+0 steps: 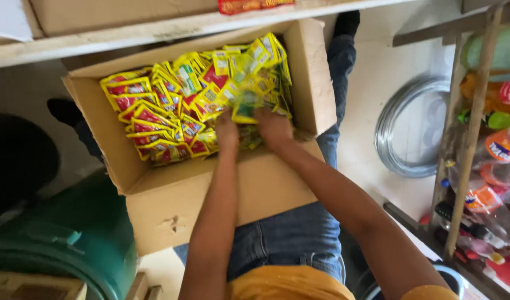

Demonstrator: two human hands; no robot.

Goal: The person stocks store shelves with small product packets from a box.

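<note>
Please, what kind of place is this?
Probably a small shop or its storeroom: a cardboard box full of yellow-and-red sachets, and a rack of soft-drink bottles on the right.

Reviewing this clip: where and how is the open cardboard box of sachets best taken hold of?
Probably by the cardboard box at its two short side walls, low down, one hand from each side. Its top is open and heaped with yellow-and-red sachets, and the flaps would likely bend. Both hands are inside it.

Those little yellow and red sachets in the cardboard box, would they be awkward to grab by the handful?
Probably slippery: the sachets look glossy and lie loosely heaped in the cardboard box. Likely light and floppy too, since they are small, thin and crumpled where the left hand and right hand dig in.
</note>
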